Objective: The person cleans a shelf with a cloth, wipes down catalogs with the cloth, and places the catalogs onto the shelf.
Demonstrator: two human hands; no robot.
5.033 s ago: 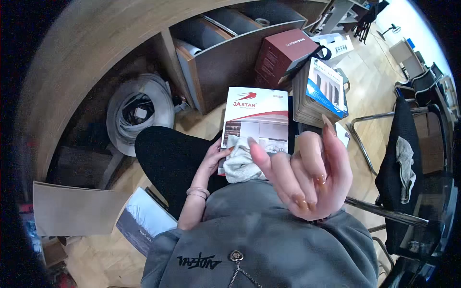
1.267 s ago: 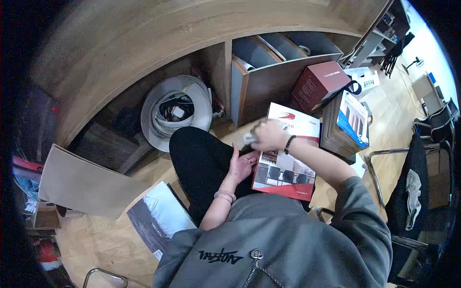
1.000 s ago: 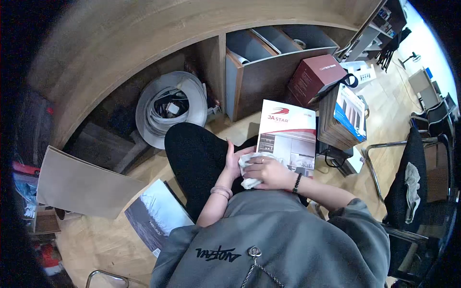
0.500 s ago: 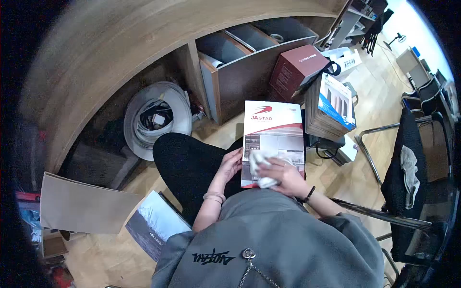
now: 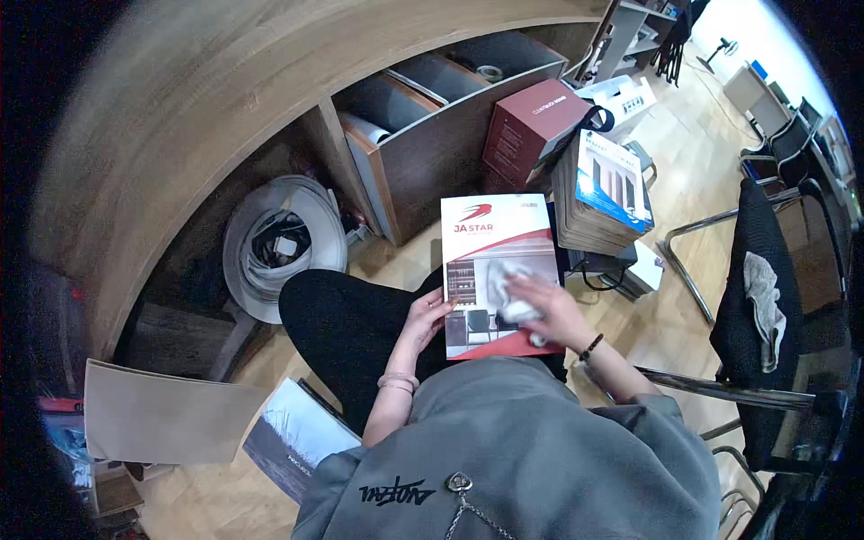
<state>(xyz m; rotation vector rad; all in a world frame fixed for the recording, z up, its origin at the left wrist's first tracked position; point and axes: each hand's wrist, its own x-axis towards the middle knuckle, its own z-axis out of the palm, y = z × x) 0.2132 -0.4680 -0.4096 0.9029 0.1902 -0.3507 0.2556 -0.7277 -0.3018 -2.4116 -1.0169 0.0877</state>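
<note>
A white catalogue (image 5: 495,216) with a red logo lies on my lap, its cover facing up. My left hand (image 5: 423,321) holds its left edge, the fingers wrapped onto the cover. My right hand (image 5: 551,311), slightly blurred, presses a crumpled white cloth (image 5: 510,292) against the right part of the cover. The cloth hides some of the printed picture. Just beyond the catalogue's right side stands a thick stack of booklets (image 5: 614,184) with a blue and white top.
A dark red box (image 5: 538,126) stands beside the cabinet drawer (image 5: 450,144). Coiled tubing (image 5: 283,247) sits at the left, above a cardboard sheet (image 5: 171,414) and a dark book (image 5: 292,432). A chair (image 5: 747,396) at the right carries a black garment and a grey cloth (image 5: 765,310).
My right hand and the cloth have moved from the lower left of the catalogue to the right over its cover. My left hand now grips the edge. The view has shifted.
</note>
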